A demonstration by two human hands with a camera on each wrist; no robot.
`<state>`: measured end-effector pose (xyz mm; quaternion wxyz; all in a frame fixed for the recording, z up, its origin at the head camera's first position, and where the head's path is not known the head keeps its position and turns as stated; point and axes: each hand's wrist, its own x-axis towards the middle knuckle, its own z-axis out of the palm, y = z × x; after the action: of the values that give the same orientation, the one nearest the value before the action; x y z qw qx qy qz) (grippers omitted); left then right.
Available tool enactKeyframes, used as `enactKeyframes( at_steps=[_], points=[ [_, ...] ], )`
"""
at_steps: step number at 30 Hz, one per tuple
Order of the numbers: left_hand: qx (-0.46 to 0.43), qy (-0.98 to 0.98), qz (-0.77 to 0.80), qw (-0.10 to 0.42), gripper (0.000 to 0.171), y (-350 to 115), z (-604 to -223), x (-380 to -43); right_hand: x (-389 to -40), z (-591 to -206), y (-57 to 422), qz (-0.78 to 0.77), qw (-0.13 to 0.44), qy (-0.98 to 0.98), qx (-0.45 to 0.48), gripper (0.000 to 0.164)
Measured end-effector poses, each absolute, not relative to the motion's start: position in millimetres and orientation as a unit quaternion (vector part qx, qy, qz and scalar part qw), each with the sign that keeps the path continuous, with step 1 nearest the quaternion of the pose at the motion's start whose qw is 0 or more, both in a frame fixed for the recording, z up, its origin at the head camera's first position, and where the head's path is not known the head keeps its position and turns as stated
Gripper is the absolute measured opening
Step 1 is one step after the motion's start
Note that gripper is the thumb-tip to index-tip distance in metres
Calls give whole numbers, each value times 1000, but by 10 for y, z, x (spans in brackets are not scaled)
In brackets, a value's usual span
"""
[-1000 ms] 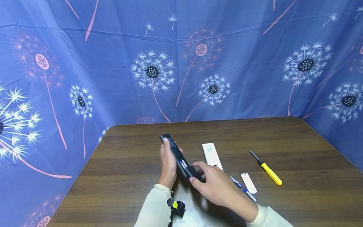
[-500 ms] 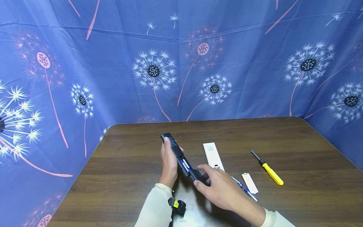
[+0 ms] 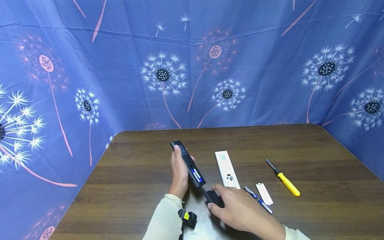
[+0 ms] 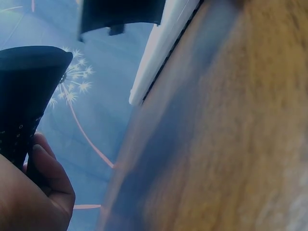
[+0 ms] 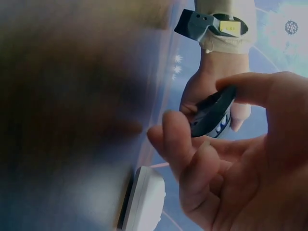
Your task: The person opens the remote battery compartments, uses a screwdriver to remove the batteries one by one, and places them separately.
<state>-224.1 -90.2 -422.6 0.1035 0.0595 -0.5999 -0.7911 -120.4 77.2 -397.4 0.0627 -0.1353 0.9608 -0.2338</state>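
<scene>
Left hand (image 3: 179, 170) is gripping the black remote (image 3: 187, 160) above the surface (image 3: 132, 173) | right hand (image 3: 236, 206) is pinching the black cover (image 3: 213, 198) — a free gap separating it from the remote | surface's left edge lying well apart

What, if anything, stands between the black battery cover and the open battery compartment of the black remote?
Nothing visible: only a gap separates the battery cover in the right hand from the battery compartment. The white remote control lies aside.

Held remote (image 3: 187, 160) left, screwdriver (image 3: 284, 180) right of the two loose batteries (image 3: 250, 192) on the table (image 3: 135, 166).
</scene>
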Motion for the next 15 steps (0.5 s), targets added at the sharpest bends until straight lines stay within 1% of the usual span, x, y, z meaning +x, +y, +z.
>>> enactKeyframes(
  at_steps=[6,8,12,13,15],
  points=[
    [56,-601,-791,100,62,-892,-4232,-2233,-1170,-3976,721,-177,73,973,-131,48],
    [53,-599,-793,101,63,-886,-4229,-2236,-1157,-3983,704,-153,63,976,-141,50],
    [50,-601,-791,101,64,-890,-4226,-2241,-1149,-4000,691,-96,67,980,-162,56],
    [50,-600,-792,101,64,-891,-4224,-2241,-1147,-4003,692,-87,72,980,-165,56],
    [48,-601,-791,102,62,-895,-4226,-2244,-1152,-4001,692,-74,102,978,-166,58]
  ],
)
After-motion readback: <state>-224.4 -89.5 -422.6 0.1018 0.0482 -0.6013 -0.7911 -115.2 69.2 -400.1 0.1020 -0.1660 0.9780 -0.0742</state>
